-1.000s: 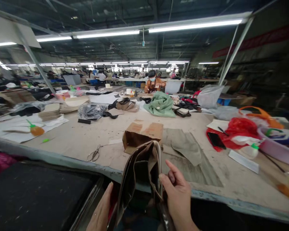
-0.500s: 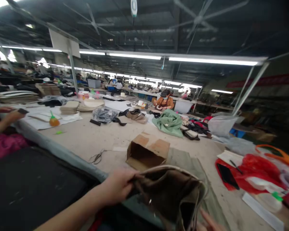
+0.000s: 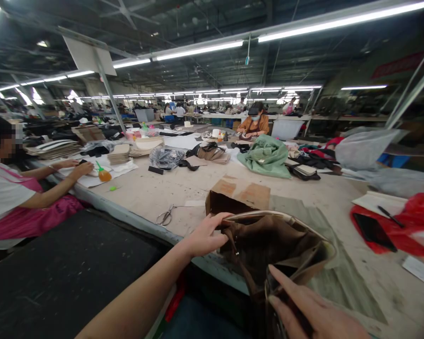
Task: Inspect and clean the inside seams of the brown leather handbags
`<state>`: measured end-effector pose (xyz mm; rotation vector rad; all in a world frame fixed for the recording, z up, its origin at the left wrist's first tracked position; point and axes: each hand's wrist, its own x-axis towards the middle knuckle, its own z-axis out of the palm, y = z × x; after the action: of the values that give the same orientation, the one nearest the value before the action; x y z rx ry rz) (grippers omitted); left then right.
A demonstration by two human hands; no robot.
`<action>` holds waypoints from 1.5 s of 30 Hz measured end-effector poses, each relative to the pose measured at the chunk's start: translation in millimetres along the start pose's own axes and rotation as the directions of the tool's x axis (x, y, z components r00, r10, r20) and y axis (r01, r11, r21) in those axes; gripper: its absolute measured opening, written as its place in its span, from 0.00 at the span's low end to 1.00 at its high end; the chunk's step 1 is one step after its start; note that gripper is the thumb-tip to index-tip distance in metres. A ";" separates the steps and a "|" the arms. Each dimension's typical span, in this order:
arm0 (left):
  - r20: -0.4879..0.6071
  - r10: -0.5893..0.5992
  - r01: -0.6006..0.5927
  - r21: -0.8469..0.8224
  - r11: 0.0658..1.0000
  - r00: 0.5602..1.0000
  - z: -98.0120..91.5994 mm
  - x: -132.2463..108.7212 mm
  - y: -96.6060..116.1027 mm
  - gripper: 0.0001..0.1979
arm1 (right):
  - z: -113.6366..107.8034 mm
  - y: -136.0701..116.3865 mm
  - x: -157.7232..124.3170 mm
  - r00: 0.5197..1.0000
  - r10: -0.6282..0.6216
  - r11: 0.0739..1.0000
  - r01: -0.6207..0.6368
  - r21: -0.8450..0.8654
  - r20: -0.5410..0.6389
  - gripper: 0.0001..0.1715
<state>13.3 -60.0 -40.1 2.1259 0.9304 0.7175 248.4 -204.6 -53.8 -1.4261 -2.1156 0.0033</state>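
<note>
A brown bag (image 3: 257, 240) with a pale rim and brown lining lies with its mouth open towards me at the table's front edge. My left hand (image 3: 208, 235) is closed on the left end of its rim, thumb and fingers pinching the edge. At the near side, my right hand (image 3: 307, 306) holds the bag's edge beside a dark inner pocket, index finger stretched along it. Small metal parts glint near the bag's left seam. Just behind it stands an open cardboard box (image 3: 240, 192), partly covered by the bag.
Scissors (image 3: 165, 216) lie left of the box. Greenish-grey fabric (image 3: 346, 263) is spread under the bag's right side. Farther right are a phone (image 3: 372, 230) and red plastic (image 3: 410, 226). A green cloth (image 3: 265, 157) is heaped behind. A co-worker (image 3: 31, 193) sits at left.
My view has turned left and down, bringing the co-worker into sight. The bag's mouth has widened, and my right hand has come up from the bottom edge onto its near side.
</note>
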 end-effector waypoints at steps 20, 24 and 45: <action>-0.161 -0.114 0.068 -0.266 0.962 0.980 29.7 19.0 -14.0 0.14 | -20.5 0.3 67.5 0.998 -0.051 0.992 0.046 -0.116 -0.040 0.22; -0.162 -0.106 0.054 -0.296 0.954 0.981 29.9 20.7 -11.0 0.14 | -11.9 10.3 98.8 0.993 -0.082 0.963 0.101 -0.250 0.084 0.20; -0.171 -0.199 0.151 -0.255 0.955 0.965 38.5 30.2 -10.3 0.14 | -3.5 30.0 123.6 0.977 0.206 0.882 -0.161 -0.444 0.055 0.12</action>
<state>54.1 -45.6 -65.1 1.7594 1.0642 0.9102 243.5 -87.9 -3.4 -1.9212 -2.1387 -0.3569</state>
